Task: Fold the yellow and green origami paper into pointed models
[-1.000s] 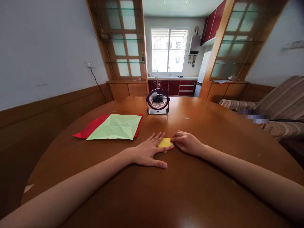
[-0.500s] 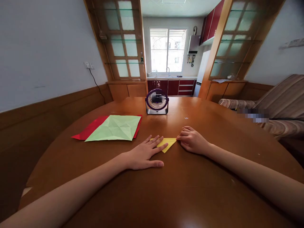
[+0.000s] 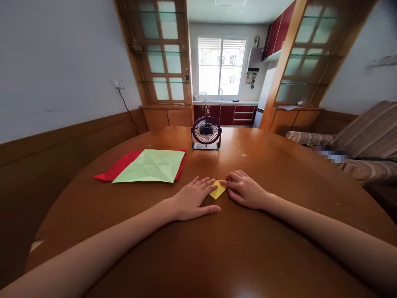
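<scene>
A small folded piece of yellow paper (image 3: 218, 191) lies on the wooden table between my hands, one corner pointing towards me. My left hand (image 3: 192, 200) rests flat with fingers spread, its fingertips over the paper's left part and hiding it. With bent fingers, my right hand (image 3: 243, 188) pinches the paper's right corner, which is folded over towards the middle. Part of that flap is hidden under the right fingertips.
Left of my hands lie a creased light green sheet (image 3: 151, 165) and a red sheet (image 3: 119, 166) partly beneath it. A small purple desk fan (image 3: 206, 131) stands ahead on the wooden table (image 3: 223, 256). A striped armchair (image 3: 366, 140) is at the right.
My right hand has brought the yellow paper's right corner inward to the left, so the paper shows narrower. My left hand has shifted slightly right and stays flat.
</scene>
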Action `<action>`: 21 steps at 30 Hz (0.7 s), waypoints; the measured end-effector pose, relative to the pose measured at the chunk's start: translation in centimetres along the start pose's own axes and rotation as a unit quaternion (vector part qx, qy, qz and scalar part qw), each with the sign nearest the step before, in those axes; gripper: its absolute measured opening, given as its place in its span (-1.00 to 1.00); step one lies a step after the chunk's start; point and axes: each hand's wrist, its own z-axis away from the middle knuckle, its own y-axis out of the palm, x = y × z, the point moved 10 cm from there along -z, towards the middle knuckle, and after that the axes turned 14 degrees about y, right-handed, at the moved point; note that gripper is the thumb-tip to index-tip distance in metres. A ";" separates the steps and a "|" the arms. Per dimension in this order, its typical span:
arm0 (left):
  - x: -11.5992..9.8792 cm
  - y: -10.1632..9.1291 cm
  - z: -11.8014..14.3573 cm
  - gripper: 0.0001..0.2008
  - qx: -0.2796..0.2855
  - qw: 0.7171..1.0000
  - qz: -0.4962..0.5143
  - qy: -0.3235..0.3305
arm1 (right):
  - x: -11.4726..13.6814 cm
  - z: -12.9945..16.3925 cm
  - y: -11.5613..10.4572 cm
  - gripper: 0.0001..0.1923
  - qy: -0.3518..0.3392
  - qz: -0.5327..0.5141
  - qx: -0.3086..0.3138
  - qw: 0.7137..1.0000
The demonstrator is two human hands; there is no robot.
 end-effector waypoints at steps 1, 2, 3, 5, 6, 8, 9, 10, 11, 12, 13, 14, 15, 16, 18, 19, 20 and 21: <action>0.0 -0.1 0.0 -0.24 -0.005 1.000 0.001 -0.003 | 0.0 -0.1 0.2 -0.65 0.004 0.001 0.007 1.000; 0.1 -0.2 0.0 -0.24 -0.010 1.000 0.002 -0.006 | 0.0 -0.1 0.3 -0.66 0.009 0.003 0.013 1.000; 0.2 -0.3 0.0 -0.25 -0.015 1.000 0.002 -0.008 | 0.0 -0.2 0.4 -0.66 0.013 0.008 0.018 1.000; 0.3 -0.5 0.0 -0.29 -0.024 1.000 -0.002 -0.010 | -0.1 -0.3 0.5 -0.67 0.020 0.023 0.023 0.999; 0.4 -0.6 0.0 -0.32 -0.028 1.000 -0.007 -0.009 | -0.1 -0.3 0.5 -0.68 0.021 0.032 0.025 0.999; 0.6 -0.9 -0.1 -0.36 -0.034 0.999 -0.025 -0.006 | 0.0 -0.3 0.5 -0.70 0.019 0.051 0.027 0.998; 0.6 -1.1 -0.1 -0.38 -0.038 0.999 -0.037 -0.005 | 0.1 -0.3 0.5 -0.71 0.015 0.059 0.028 0.998; 0.7 -1.3 0.0 -0.40 -0.041 0.998 -0.049 -0.004 | 0.2 -0.3 0.4 -0.72 0.012 0.067 0.027 0.997; 0.8 -1.6 0.0 -0.42 -0.046 0.997 -0.060 -0.003 | 0.2 -0.3 0.4 -0.73 0.010 0.075 0.025 0.997; 0.9 -1.8 0.1 -0.44 -0.049 0.996 -0.069 -0.003 | 0.1 -0.3 0.3 -0.74 0.011 0.082 0.021 0.996; 0.9 -2.1 0.1 -0.47 -0.051 0.996 -0.075 -0.002 | 0.1 -0.2 0.2 -0.75 0.011 0.089 0.017 0.996; 1.0 -2.3 0.2 -0.50 -0.052 0.995 -0.080 -0.001 | 0.0 -0.2 0.1 -0.75 0.011 0.095 0.014 0.995; 1.1 -2.5 0.4 -0.52 -0.053 0.995 -0.084 -0.001 | -0.1 -0.1 0.0 -0.75 0.011 0.101 0.010 0.995; 1.3 -2.7 0.5 -0.55 -0.054 0.995 -0.087 -0.001 | -0.1 -0.1 0.0 -0.76 0.010 0.107 0.008 0.994; 1.7 -3.2 0.8 -0.61 -0.054 0.994 -0.094 -0.002 | -0.1 0.0 -0.1 -0.76 0.006 0.114 0.004 0.993; 1.9 -3.4 1.0 -0.65 -0.054 0.994 -0.098 -0.004 | -0.1 0.1 -0.2 -0.77 0.004 0.116 0.002 0.993; 2.1 -3.6 1.1 -0.69 -0.053 0.993 -0.102 -0.005 | -0.1 0.1 -0.2 -0.77 0.003 0.118 -0.001 0.993; 2.3 -3.7 1.2 -0.72 -0.052 0.993 -0.106 -0.003 | -0.1 0.1 -0.3 -0.78 0.002 0.119 -0.003 0.993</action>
